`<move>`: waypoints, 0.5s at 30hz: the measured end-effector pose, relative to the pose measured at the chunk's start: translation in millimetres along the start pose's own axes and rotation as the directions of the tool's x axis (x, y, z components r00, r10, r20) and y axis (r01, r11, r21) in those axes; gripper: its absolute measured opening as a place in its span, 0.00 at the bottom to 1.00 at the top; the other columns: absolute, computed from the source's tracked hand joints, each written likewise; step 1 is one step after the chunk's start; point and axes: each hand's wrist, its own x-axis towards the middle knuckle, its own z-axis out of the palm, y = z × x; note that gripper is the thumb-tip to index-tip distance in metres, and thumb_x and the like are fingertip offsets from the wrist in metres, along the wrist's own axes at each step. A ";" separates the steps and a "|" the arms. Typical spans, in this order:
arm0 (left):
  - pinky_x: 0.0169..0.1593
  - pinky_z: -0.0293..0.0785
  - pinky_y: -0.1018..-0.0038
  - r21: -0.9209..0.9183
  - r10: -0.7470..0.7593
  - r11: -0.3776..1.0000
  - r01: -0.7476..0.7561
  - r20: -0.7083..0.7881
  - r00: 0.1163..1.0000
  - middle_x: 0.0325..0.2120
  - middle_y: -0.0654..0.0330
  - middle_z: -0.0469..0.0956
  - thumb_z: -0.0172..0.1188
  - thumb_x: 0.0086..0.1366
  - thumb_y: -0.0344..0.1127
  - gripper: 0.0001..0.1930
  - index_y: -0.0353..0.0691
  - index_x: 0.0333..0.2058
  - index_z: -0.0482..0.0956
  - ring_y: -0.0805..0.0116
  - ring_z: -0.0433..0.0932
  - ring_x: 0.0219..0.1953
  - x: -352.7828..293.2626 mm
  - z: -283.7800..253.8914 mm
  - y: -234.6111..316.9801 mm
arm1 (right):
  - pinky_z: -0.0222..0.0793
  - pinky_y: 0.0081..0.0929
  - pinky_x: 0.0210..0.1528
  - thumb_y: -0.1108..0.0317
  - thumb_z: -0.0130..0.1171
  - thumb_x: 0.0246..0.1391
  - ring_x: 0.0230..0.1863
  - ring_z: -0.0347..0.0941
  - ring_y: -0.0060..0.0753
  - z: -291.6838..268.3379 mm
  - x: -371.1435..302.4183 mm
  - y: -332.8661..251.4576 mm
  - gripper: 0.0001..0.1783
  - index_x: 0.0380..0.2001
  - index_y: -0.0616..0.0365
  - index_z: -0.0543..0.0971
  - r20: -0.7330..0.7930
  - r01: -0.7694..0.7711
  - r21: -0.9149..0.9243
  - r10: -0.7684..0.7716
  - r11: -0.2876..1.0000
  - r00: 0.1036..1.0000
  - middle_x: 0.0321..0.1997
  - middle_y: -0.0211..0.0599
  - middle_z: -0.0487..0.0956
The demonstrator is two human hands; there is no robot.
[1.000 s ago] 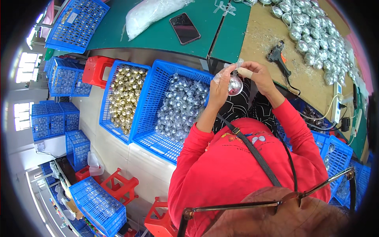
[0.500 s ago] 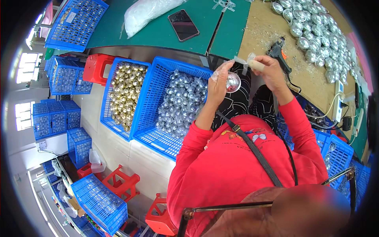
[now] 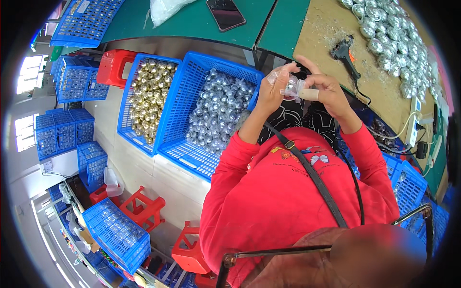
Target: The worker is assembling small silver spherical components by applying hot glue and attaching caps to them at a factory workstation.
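You have both hands at the upper centre of the frame, close together and above your dark patterned trousers. Your left hand is grasping a shiny clear ball, which is between your two hands and partly hidden by the fingers. Your right hand is pinching a clear ribbon beside this ball; one finger is stretched out toward the top, and another digit wears a pale cover. Whether the ribbon is fixed to the ball, I cannot tell.

Left of your hands, a large blue basket holds many silver balls with clear ribbons. Just beside it, further to the left, a smaller blue basket is filled with gold balls. A red stool stands near its upper left corner.

At the upper right of the frame, a glue gun lies on a brown board, with a heap of silver ornaments near it. A white power strip is at the right edge of the board. At the top centre, a phone lies on the green table.
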 end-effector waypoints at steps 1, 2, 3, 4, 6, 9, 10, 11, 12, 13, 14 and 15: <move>0.44 0.69 0.77 -0.001 0.000 1.000 0.000 0.000 1.000 0.41 0.56 0.76 0.44 0.69 0.43 0.19 0.33 0.47 0.74 0.73 0.74 0.41 -0.9 0.4 -0.4 | 0.48 0.30 0.62 0.72 0.62 0.41 0.65 0.54 0.36 1.3 1.9 3.1 0.05 0.24 0.59 0.79 0.006 0.002 0.024 -0.002 1.000 1.000 0.66 0.48 0.57; 0.43 0.70 0.77 -0.013 -0.005 1.000 0.005 0.003 1.000 0.41 0.56 0.76 0.44 0.69 0.43 0.19 0.33 0.47 0.74 0.73 0.74 0.41 -1.8 1.1 -1.1 | 0.50 0.29 0.61 0.72 0.61 0.42 0.63 0.56 0.35 1.8 3.3 4.9 0.04 0.25 0.59 0.79 0.012 0.004 0.047 -0.005 0.999 1.000 0.66 0.47 0.57; 0.43 0.70 0.78 -0.026 -0.010 1.000 0.010 0.005 1.000 0.41 0.56 0.76 0.44 0.69 0.43 0.19 0.34 0.47 0.74 0.73 0.74 0.40 -3.1 1.3 -1.8 | 0.50 0.29 0.61 0.72 0.61 0.42 0.63 0.56 0.35 1.9 4.1 5.9 0.04 0.25 0.59 0.79 0.014 0.003 0.046 -0.004 0.999 1.000 0.66 0.47 0.57; 0.43 0.70 0.78 -0.026 -0.010 1.000 0.010 0.003 1.000 0.41 0.56 0.76 0.44 0.69 0.43 0.19 0.34 0.47 0.74 0.73 0.74 0.40 -4.1 1.4 -2.8 | 0.54 0.27 0.59 0.72 0.61 0.42 0.62 0.58 0.33 1.9 4.8 6.6 0.04 0.25 0.60 0.79 0.004 -0.030 0.097 0.030 0.995 1.000 0.66 0.48 0.56; 0.44 0.70 0.77 -0.025 0.009 1.000 -0.009 0.008 1.000 0.41 0.57 0.76 0.44 0.69 0.43 0.19 0.34 0.47 0.74 0.73 0.74 0.41 -5.2 1.0 -4.5 | 0.57 0.25 0.56 0.73 0.61 0.43 0.60 0.60 0.31 2.9 5.5 7.3 0.04 0.26 0.60 0.79 -0.003 -0.065 0.146 0.066 0.987 0.998 0.66 0.48 0.56; 0.45 0.69 0.76 0.006 0.019 1.000 -0.019 0.015 1.000 0.41 0.57 0.76 0.45 0.69 0.43 0.19 0.33 0.47 0.74 0.72 0.73 0.41 -6.1 -0.2 -2.8 | 0.61 0.23 0.52 0.74 0.60 0.44 0.57 0.64 0.28 4.1 6.5 8.9 0.04 0.27 0.60 0.79 -0.002 -0.055 0.164 0.056 0.985 0.998 0.66 0.47 0.56; 0.45 0.69 0.76 0.005 0.019 1.000 -0.019 0.015 1.000 0.41 0.57 0.76 0.45 0.69 0.43 0.19 0.33 0.47 0.74 0.72 0.73 0.41 -6.5 -0.7 -3.0 | 0.61 0.23 0.52 0.73 0.60 0.45 0.56 0.64 0.28 4.0 7.2 10.9 0.04 0.27 0.61 0.79 -0.002 -0.057 0.170 0.058 0.984 0.998 0.66 0.47 0.56; 0.46 0.69 0.76 0.021 0.012 1.000 -0.012 0.012 1.000 0.41 0.57 0.75 0.45 0.69 0.43 0.19 0.33 0.47 0.74 0.72 0.73 0.42 -7.0 -1.2 -3.5 | 0.61 0.24 0.53 0.73 0.60 0.45 0.56 0.65 0.28 4.0 7.7 11.9 0.04 0.27 0.61 0.79 -0.002 -0.059 0.175 0.060 0.983 0.998 0.65 0.48 0.57; 0.46 0.69 0.76 0.038 0.005 0.999 -0.005 0.009 1.000 0.41 0.57 0.75 0.45 0.69 0.43 0.19 0.33 0.47 0.74 0.71 0.73 0.42 -7.4 -1.9 -4.0 | 0.61 0.24 0.53 0.73 0.60 0.45 0.56 0.65 0.28 4.2 8.1 12.0 0.04 0.27 0.61 0.79 -0.002 -0.060 0.174 0.061 0.983 0.998 0.65 0.48 0.57; 0.46 0.69 0.76 0.037 0.004 0.999 -0.005 0.008 1.000 0.41 0.57 0.75 0.45 0.69 0.43 0.19 0.33 0.47 0.74 0.71 0.73 0.42 -7.8 -1.8 -3.7 | 0.61 0.24 0.52 0.73 0.60 0.45 0.55 0.66 0.28 4.6 8.5 11.9 0.04 0.27 0.61 0.79 0.001 -0.070 0.186 0.071 0.980 0.997 0.65 0.48 0.57; 0.46 0.69 0.77 0.070 0.027 0.997 -0.027 0.000 1.000 0.41 0.58 0.76 0.44 0.70 0.43 0.19 0.33 0.47 0.74 0.73 0.73 0.42 -8.3 -1.5 -3.0 | 0.62 0.25 0.52 0.73 0.60 0.45 0.54 0.67 0.28 4.9 8.9 12.0 0.04 0.27 0.61 0.78 0.004 -0.080 0.198 0.081 0.977 0.997 0.65 0.48 0.58; 0.45 0.69 0.78 0.103 0.051 0.993 -0.050 -0.006 0.999 0.40 0.58 0.76 0.42 0.70 0.43 0.20 0.33 0.47 0.74 0.74 0.73 0.41 -8.5 -1.2 -2.6 | 0.62 0.25 0.52 0.73 0.60 0.45 0.54 0.67 0.28 5.3 9.2 12.2 0.04 0.27 0.61 0.78 0.004 -0.081 0.197 0.082 0.977 0.997 0.65 0.48 0.58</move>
